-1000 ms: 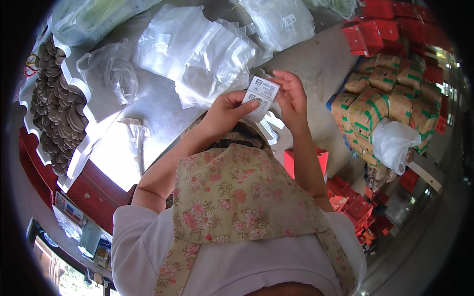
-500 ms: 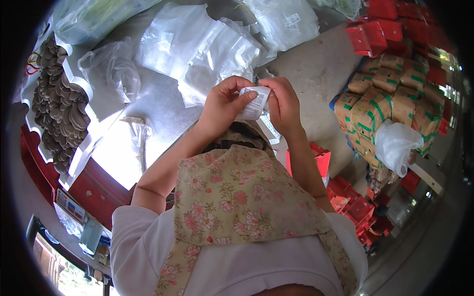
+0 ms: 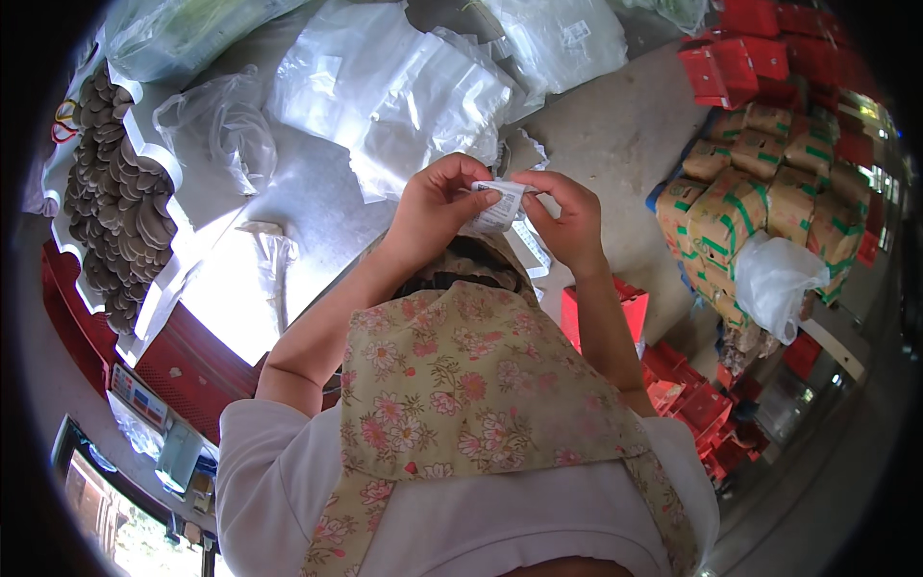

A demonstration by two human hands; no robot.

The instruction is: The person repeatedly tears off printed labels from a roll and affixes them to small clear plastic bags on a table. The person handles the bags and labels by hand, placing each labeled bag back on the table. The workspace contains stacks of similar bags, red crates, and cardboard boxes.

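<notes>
Above the floral apron, both hands are raised around a small curled strip of white printed labels [image 3: 495, 213]. Thumb and fingers of my left hand [image 3: 433, 213] are closed on its left side, the thumb lying across the printed face. My right hand [image 3: 569, 219] pinches at the right edge of the labels, its fingertips close together. Part of the strip is hidden behind the fingers. Beyond the hands, clear plastic bags [image 3: 385, 96] lie in a pile on the grey table [image 3: 322, 216].
Grey-brown mushrooms [image 3: 120, 202] fill a white foam box [image 3: 159, 159] at left, near a red crate [image 3: 192, 361] and a scale [image 3: 139, 394]. Taped brown cartons [image 3: 721, 212] are stacked at right. Red crates [image 3: 735, 72] stand far right, with more [image 3: 687, 399] nearer.
My right hand has shifted a little to the right and down, its fingers now pinching the labels' edge. The strip looks flatter and has tilted. My left hand stays nearly in place.
</notes>
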